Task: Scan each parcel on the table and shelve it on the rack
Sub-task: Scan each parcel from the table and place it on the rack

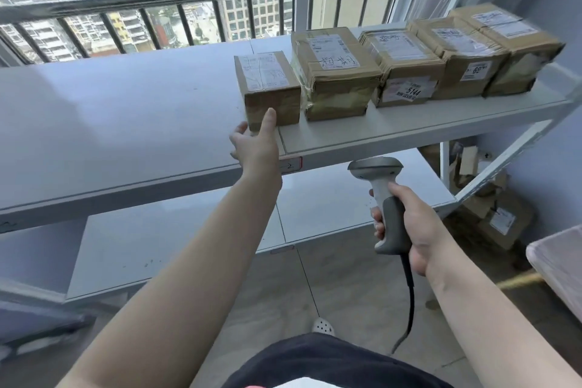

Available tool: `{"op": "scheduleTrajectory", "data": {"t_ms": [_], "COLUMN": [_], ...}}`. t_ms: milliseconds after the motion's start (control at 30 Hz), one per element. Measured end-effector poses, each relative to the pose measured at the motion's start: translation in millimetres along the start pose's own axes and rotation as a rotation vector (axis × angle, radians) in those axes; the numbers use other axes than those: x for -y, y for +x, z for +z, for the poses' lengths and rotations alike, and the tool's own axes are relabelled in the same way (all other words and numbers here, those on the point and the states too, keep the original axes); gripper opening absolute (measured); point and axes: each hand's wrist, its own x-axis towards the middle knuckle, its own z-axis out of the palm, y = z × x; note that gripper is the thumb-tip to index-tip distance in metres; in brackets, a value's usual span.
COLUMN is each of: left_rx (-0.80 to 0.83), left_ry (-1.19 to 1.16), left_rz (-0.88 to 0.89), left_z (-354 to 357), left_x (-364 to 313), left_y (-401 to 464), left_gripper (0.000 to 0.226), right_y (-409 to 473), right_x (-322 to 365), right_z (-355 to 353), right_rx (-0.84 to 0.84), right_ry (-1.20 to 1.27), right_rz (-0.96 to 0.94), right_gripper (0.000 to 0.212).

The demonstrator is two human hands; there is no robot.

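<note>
Brown cardboard parcels stand in a row of five on the upper shelf (409, 132) of a white rack, side by side and running from near the shelf's middle toward its right end. The leftmost parcel (267, 88) is the smallest, with a white label on top, and sits just beside the second parcel (333, 72), which is wrapped in clear tape and has handwriting on its label. Next come the third parcel (403, 69), with a sticker reading 5144 on its front, the fourth parcel (459, 57) and the fifth parcel (510, 47) at the far right. The left hand (256, 143) reaches out to the leftmost parcel's near lower corner, its grip apart: the fingers are straight and spread, with the fingertips at or just touching the front face of the box. The right hand (409, 224) is lower and nearer the body, its grip clamped round the handle of a grey barcode scanner (382, 198), whose head points toward the rack and whose dark cable hangs down. A lower shelf (189, 246) lies beneath the upper one. More cardboard boxes (497, 220) lie on the floor at the right, under the rack's end.
</note>
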Motion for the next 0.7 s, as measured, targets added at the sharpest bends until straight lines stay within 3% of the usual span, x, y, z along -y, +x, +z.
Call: {"op": "scheduleTrajectory", "data": {"t_ms": [100,167,433,567,700], "left_rx": [0.213,0.341,0.562,0.644,0.707], "left_ry": [0.004,0.038,0.172,0.301,0.385], "left_rz": [-0.047,-0.138,-0.434,-0.443,-0.452], "left_z": [-3.0,-0.5,24.9,38.2,57.5], "left_x": [21.6,36.6,109.3,149.1,178.6], "left_y": [-21.6,-34.1,-75.9,-100.1,-136.1], "left_gripper": [0.027,0.014,0.016,0.026,0.022], "right_y": [-12.1,-22.3,-84.0,-115.4,-143.8], "right_x": [-7.9,-14.1,-52.6,-67.4,-81.7], "right_z": [-0.9,-5.0,-51.0,-86.3,-127.3], "right_rx": [-0.034,-0.069,-0.319,-0.466,-0.586], "right_ry": [0.019,0.047,0.169,0.229,0.279], "right_rz": [-0.009,0.003,0.096,0.097,0.102], "right_gripper": [0.038,0.038,0.035,0.036,0.037]}}
